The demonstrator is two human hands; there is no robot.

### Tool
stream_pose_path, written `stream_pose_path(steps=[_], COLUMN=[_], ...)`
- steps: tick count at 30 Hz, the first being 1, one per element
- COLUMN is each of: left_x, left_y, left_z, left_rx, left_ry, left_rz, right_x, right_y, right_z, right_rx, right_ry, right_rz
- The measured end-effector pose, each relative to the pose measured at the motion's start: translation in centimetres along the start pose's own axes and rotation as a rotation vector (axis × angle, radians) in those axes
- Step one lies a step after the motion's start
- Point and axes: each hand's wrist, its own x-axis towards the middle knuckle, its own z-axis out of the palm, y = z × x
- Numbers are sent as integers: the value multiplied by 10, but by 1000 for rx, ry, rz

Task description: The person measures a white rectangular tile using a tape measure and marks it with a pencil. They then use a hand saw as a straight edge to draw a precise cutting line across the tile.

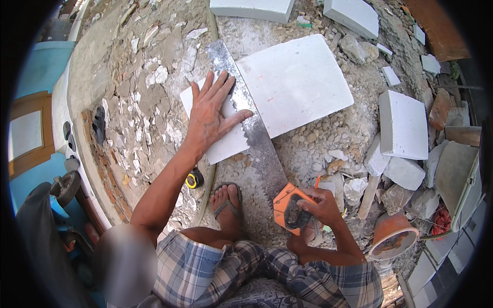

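Observation:
A white lightweight block (pixel 303 82) lies on the rubble, with a hand saw (pixel 257 126) laid flat across it. The saw's toothed edge faces left, and its orange and black handle (pixel 282 208) is toward me. My left hand (pixel 208 115) is spread open over the block's left part, fingertips and thumb pressing on the blade. My right hand (pixel 322 206) is closed round the saw handle. An orange pencil (pixel 318 179) sticks up from between its fingers. By my left foot lies a yellow and black tape measure (pixel 194 178).
More white blocks lie at the far side (pixel 251 7) and on the right (pixel 404 124). Broken stones and an orange bucket (pixel 395 237) are at the lower right. A hose (pixel 212 31) runs along the ground under the block. Slippers (pixel 98 124) lie near the left wall.

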Motion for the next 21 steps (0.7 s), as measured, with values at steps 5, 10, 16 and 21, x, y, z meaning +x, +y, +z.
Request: stream_pose_path(steps=[5, 10, 16, 21], left_x=[1, 4, 0, -3], left_y=[1, 3, 2, -2], left_z=[-1, 1, -6, -7], left_rx=[23, -19, -28, -16], left_ry=[-13, -21, -49, -34], left_rz=[-13, -13, -50, -28], right_x=[-2, -4, 0, 11], right_y=[1, -1, -24, -136], right_z=[0, -3, -28, -51], right_rx=[24, -16, -223, -86], right_ry=[0, 5, 212, 198], right_rz=[-8, 13, -318, -165])
